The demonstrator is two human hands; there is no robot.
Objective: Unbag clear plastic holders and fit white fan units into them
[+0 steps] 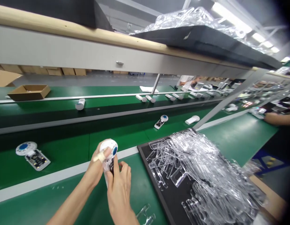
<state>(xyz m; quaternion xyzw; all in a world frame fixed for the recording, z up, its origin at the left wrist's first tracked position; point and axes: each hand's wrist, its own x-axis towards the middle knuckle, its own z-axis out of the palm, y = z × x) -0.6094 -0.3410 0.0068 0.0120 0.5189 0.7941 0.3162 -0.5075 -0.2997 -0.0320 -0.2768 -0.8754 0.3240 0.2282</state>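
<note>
Both my hands are on one white device (109, 145) with a round head and a blue disc, held above the front edge of the green belt. My left hand (97, 161), with a pale wrap on its thumb, grips the round head. Around the lower body, my right hand (119, 179) closes its fingers; the dark inner part there is mostly hidden. Right of my hands, a black tray (167, 200) holds a heap of clear plastic pieces (205, 165). A loose clear piece (146, 215) lies on the green surface beside my right hand.
An open device (38, 159) lies on the belt (72, 147) at left, another (160, 123) farther back. A slanted metal post (219, 104) rises behind the tray. A shelf beam (88, 51) crosses above. At right, another person's arm (279, 119) reaches in.
</note>
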